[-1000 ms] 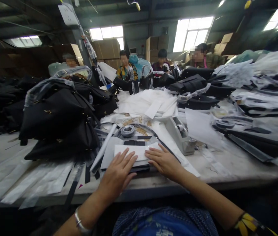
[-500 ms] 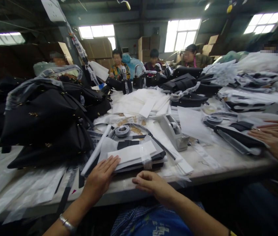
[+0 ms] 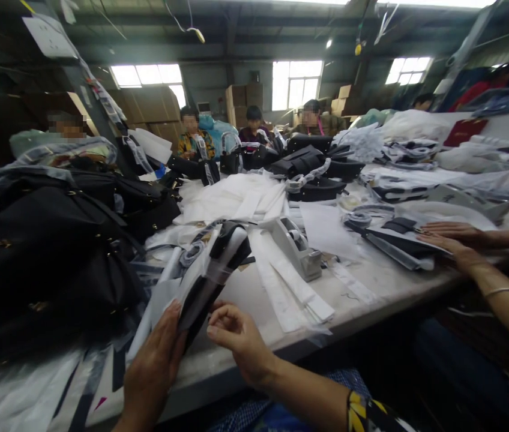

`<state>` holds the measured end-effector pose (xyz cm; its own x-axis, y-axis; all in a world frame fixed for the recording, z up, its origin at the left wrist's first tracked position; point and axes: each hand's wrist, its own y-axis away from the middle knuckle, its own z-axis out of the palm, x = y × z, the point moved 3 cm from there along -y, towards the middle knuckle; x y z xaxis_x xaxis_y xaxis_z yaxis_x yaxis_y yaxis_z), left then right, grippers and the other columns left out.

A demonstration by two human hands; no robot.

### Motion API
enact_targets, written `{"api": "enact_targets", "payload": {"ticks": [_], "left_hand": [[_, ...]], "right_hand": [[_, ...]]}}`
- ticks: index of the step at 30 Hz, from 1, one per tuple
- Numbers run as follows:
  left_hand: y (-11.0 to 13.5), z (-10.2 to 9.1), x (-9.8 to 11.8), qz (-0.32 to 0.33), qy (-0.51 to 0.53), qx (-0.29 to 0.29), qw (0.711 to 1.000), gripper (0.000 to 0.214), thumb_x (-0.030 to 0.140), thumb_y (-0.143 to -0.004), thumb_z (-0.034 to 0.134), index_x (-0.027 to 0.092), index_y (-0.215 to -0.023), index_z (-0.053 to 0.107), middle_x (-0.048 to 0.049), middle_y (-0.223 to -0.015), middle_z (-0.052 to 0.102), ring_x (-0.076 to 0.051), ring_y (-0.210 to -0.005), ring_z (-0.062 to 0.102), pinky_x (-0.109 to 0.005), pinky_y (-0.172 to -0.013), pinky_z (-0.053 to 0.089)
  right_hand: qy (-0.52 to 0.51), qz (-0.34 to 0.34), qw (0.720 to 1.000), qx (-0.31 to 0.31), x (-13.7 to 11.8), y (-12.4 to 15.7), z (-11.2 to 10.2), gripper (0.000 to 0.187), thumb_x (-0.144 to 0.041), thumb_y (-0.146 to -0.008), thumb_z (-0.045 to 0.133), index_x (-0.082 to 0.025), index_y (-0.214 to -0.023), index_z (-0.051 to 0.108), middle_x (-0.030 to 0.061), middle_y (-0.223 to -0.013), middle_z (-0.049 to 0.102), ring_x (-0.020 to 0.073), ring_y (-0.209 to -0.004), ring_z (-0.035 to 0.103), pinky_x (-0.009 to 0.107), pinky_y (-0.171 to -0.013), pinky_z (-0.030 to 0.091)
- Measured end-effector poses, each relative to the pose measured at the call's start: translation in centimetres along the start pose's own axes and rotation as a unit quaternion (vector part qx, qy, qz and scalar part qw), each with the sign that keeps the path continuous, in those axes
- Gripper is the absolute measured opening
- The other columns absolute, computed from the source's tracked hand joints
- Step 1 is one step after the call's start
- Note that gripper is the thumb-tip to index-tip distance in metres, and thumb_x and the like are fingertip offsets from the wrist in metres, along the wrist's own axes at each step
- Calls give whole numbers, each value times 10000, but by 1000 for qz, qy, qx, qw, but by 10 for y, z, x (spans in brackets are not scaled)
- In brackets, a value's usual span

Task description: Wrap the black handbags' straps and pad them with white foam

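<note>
A flat black leather piece wrapped in white paper and clear tape point(image 3: 212, 273) stands tilted on its edge at the near side of the table. My left hand point(image 3: 153, 363) presses flat against its left face, fingers stretched upward. On the other side, my right hand point(image 3: 236, 336) pinches its lower right edge between curled fingers. A white tape dispenser point(image 3: 297, 249) sits just beyond to the right. Long white paper strips point(image 3: 288, 285) lie beside it.
Black handbags point(image 3: 51, 240) are piled at the left. A co-worker's two hands point(image 3: 450, 237) rest on a wrapped black piece at the right. Several people sit at the far end behind more bags and white paper point(image 3: 231, 198). The table edge point(image 3: 362, 312) runs close in front.
The wrapped piece lay flat under both my hands; it has been lifted onto its edge between them. The view has swung left, and the co-worker's hands came into sight.
</note>
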<state>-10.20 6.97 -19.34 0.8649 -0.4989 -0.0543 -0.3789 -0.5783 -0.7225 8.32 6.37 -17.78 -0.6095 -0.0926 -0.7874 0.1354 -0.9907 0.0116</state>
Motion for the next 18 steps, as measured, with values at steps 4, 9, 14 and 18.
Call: {"api": "enact_targets", "payload": {"ticks": [4,9,14,18], "left_hand": [[0,11,16,-38,-20,7,999,706,321,-973,544,128,-1564,211,-209,-1450,511,-348,-1248,580,-471,-966,527],[-3,16,20,-58,-52,23,997,753,373,-957,577,128,-1566,208,-215,-1428,532,-366,-1173,625,-464,-875,547],[-6,13,12,-64,-55,35,996,660,300,-984,540,125,-1553,255,-171,-1423,551,-311,-1130,657,-396,-880,535],[-9,10,7,-81,-52,29,995,647,287,-979,561,185,-1552,277,-107,-1440,544,-268,-1121,664,-352,-899,527]], "right_hand": [[2,-6,1000,10,-3,-9,2,272,-305,-596,881,-181,-747,693,38,-1093,585,192,-980,573,288,-896,452],[47,-10,999,-6,-4,-16,-4,254,-310,-629,853,-181,-792,707,43,-1138,612,197,-1016,604,285,-899,476],[408,-118,898,-115,-47,-26,-33,205,-265,-862,665,-209,-1050,724,58,-1102,697,196,-1001,656,331,-938,505],[703,-206,673,-103,-75,-35,-87,317,-114,-888,627,-162,-1199,669,132,-1267,664,286,-1235,568,485,-1109,377]]}}
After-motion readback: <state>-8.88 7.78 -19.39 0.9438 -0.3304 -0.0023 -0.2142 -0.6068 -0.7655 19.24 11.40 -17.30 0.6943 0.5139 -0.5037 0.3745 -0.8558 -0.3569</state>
